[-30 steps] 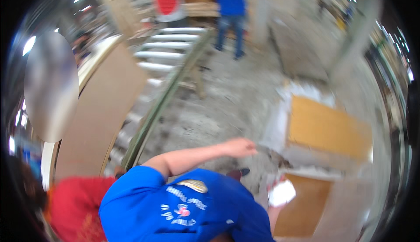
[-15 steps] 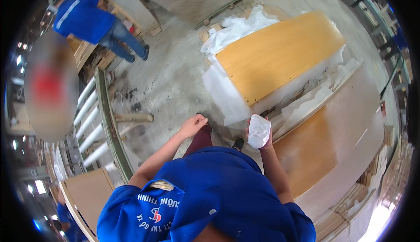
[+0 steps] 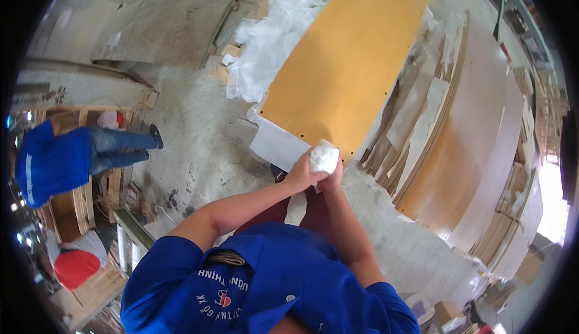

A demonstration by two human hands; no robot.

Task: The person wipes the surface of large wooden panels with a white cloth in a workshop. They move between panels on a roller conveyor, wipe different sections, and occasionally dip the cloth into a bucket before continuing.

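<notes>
Both hands meet in front of me around a small white packet (image 3: 324, 158), wrinkled and slightly shiny like plastic film. My left hand (image 3: 300, 176) is closed against its left side. From the right and below, my right hand (image 3: 333, 180) grips it, its fingers partly hidden. What the packet contains cannot be seen. Just beyond it lies the near end of a long yellow-brown wooden panel (image 3: 344, 62), with small dark holes along its edges. White sheeting (image 3: 280, 147) sticks out from under the panel's near left corner.
Crumpled white plastic film (image 3: 274, 35) lies left of the panel. On the right stand stacked boards (image 3: 446, 153) with white sheets between them. A person in a blue shirt (image 3: 60, 159) is at the left, near another with red headwear (image 3: 76, 269). A green rail (image 3: 134, 228) is near my left elbow.
My left hand has moved right to join the right hand on the packet. I have turned and come nearer the panel's end. The packet looks more bunched up.
</notes>
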